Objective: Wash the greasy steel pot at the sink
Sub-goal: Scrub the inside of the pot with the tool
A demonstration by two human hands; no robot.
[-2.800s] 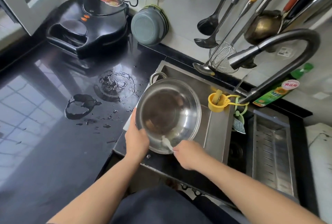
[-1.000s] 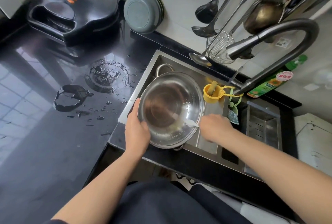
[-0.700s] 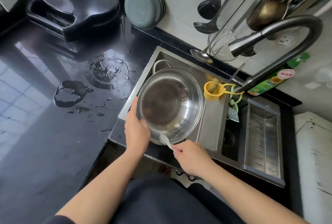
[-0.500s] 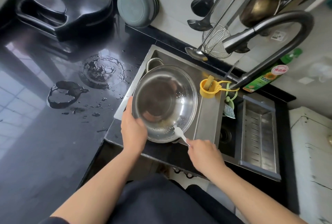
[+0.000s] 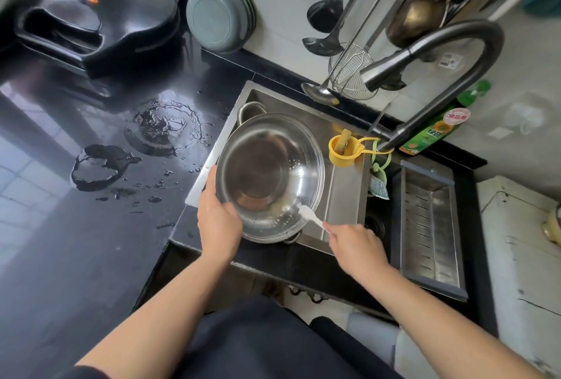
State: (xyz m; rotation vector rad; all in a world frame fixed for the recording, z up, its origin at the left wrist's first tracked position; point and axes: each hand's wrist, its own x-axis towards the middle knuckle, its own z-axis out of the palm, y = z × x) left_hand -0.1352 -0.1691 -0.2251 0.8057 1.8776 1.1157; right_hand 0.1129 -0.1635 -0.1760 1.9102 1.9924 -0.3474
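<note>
A round steel pot (image 5: 267, 166) sits tilted toward me over the left basin of the steel sink (image 5: 343, 184). Its inside is wet, with droplets and a yellowish greasy smear near the front wall. My left hand (image 5: 218, 223) grips the pot's near-left rim, thumb inside. My right hand (image 5: 355, 245) pinches the handle of a small white brush (image 5: 309, 216), whose head touches the inner front-right wall of the pot. The dark curved tap (image 5: 440, 74) arches over the sink from the right; no water is seen running.
A yellow cup holder (image 5: 343, 150) hangs on the sink divider, and a green detergent bottle (image 5: 431, 132) stands behind the tap. A steel drain tray (image 5: 431, 226) fills the right basin. Ladles and a strainer (image 5: 349, 71) hang on the wall. Puddles (image 5: 164, 126) and a black griddle (image 5: 100, 11) lie on the left counter.
My right hand has swept the white brush around the pot's front wall, from the near rim toward the front-right side. My left hand has kept its hold on the rim.
</note>
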